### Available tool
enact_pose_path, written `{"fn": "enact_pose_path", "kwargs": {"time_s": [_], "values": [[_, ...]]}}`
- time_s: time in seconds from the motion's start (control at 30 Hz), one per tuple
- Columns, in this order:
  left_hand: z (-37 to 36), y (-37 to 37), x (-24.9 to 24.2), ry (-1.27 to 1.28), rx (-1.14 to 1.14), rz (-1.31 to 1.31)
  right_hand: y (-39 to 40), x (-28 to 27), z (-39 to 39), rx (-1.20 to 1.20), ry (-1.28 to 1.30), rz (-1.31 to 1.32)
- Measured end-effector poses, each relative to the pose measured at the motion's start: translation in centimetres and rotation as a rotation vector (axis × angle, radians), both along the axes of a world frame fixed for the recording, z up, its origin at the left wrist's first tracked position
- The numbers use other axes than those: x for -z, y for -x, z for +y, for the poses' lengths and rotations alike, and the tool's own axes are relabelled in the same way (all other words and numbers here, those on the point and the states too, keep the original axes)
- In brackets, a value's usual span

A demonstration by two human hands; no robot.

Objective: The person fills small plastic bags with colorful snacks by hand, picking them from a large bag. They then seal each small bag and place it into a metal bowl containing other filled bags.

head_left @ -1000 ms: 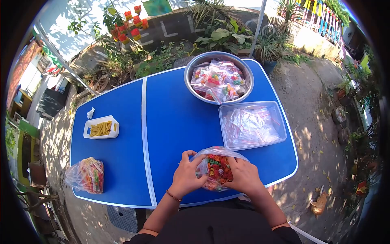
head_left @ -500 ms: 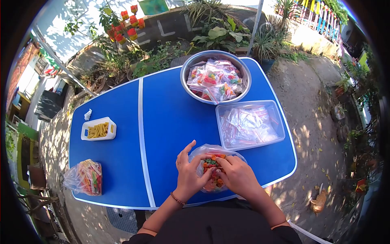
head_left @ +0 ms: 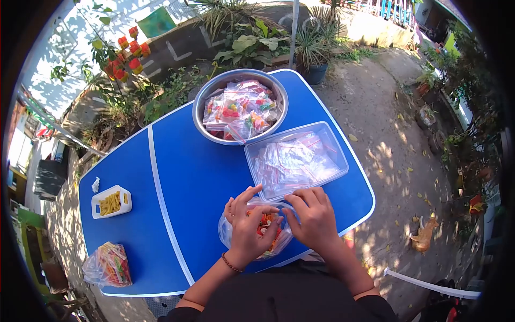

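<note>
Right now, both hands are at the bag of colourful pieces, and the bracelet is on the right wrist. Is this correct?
Not entirely: the head view shows the bracelet on the left wrist. The left hand and right hand are at the bag, as you say.

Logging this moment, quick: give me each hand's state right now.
Left hand: fingers curved over the plastic bag; whether it pinches anything cannot be told.
Right hand: partly curled at the bag's edge; grip cannot be told.
</note>
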State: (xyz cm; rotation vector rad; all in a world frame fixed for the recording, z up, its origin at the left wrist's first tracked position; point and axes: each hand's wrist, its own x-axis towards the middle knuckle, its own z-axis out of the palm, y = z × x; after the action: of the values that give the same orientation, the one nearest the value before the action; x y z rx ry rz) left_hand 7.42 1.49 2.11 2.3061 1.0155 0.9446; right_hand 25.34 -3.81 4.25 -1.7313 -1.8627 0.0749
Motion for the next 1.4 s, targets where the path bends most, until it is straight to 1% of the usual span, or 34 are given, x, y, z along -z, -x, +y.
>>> {"fn": "enact_pose_path", "kwargs": {"time_s": [0.07, 0.17, 0.37, 0.47, 0.57, 0.77, 0.87, 0.97, 1.07, 1.17, 1.27, 1.3, 1.4], "values": [[0.0, -0.5, -0.2, 0.02, 0.019, 0.001, -0.3, 0.0, 0.1, 0.153, -0.016, -0.109], [0.1, -1.0, -0.2, 0.031, 0.04, -0.011, -1.1, 0.5, 0.5, 0.307, 0.083, -0.24], [0.2, -0.9, -0.1, 0.05, 0.031, -0.024, -2.0, 1.3, 1.2, 0.306, 0.204, -0.257], [0.2, -1.0, -0.5, 0.021, 0.02, -0.017, -2.0, 1.1, 1.5, 0.303, 0.211, -0.236], [0.2, -1.2, -0.5, 0.032, 0.024, -0.018, -2.0, 1.5, 1.3, 0.307, 0.137, -0.241], [0.1, -1.4, -0.3, 0.02, 0.044, 0.001, -1.8, 0.9, 0.8, 0.287, 0.028, -0.161], [0.0, -1.3, -0.5, 0.025, 0.035, -0.009, -1.7, 0.9, 0.9, 0.269, -0.082, -0.169], [0.0, -0.8, -0.6, 0.006, 0.017, -0.016, -1.1, -0.1, 1.0, 0.169, -0.214, -0.123], [0.1, 0.3, -0.5, -0.068, -0.017, 0.02, -0.3, -0.2, 1.3, -0.01, -0.377, -0.027], [-0.1, 1.6, 0.1, -0.059, -0.085, -0.142, 0.9, -0.5, 1.8, -0.199, -0.431, 0.068], [-0.5, 3.0, 0.2, -0.016, -0.137, -0.242, 2.4, -0.4, 2.2, -0.386, -0.393, 0.205], [-0.9, 3.3, 0.0, 0.034, -0.143, -0.347, 2.8, -0.6, 2.2, -0.459, -0.341, 0.253], [-1.2, 5.5, -1.5, 0.088, -0.061, -0.116, 3.9, -0.4, 2.1, -0.567, -0.257, 0.442]]}}
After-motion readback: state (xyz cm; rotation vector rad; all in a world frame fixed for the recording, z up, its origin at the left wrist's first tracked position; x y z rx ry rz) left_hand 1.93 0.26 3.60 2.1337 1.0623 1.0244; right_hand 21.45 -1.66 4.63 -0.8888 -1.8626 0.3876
